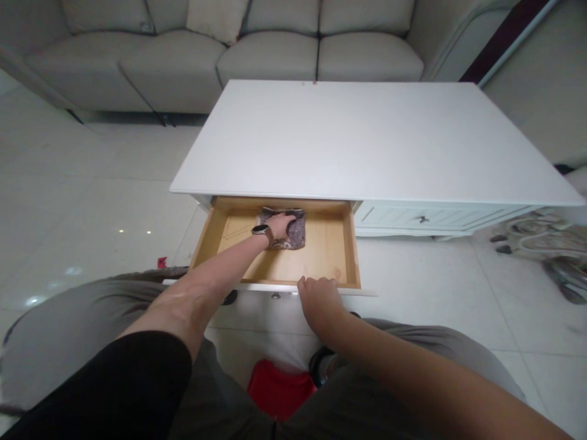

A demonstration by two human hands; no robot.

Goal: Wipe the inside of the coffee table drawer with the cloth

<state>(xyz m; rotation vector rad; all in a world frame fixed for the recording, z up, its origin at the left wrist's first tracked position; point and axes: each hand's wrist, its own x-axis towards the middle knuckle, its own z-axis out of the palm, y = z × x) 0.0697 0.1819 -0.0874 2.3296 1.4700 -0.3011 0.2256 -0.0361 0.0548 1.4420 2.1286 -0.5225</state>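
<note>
A wooden drawer (321,263) is pulled out from the white coffee table (358,140). Inside it, toward the back middle, a greyish-purple cloth (298,232) with a patterned edge lies on the bottom. My left hand (279,226), with a watch (261,230) on its wrist, is on top of the cloth, fingers curled into it. Part of the cloth is covered by that hand. My right hand (320,299) grips the top of the drawer's front panel, its fingertips hooked over the edge, to the right of the small knob (276,296).
Behind the table stands a grey sofa (275,58). A second, closed drawer (403,217) is at the right. On the floor between my legs sits a red plastic object (279,388). Carved furniture feet (545,238) stand at the far right.
</note>
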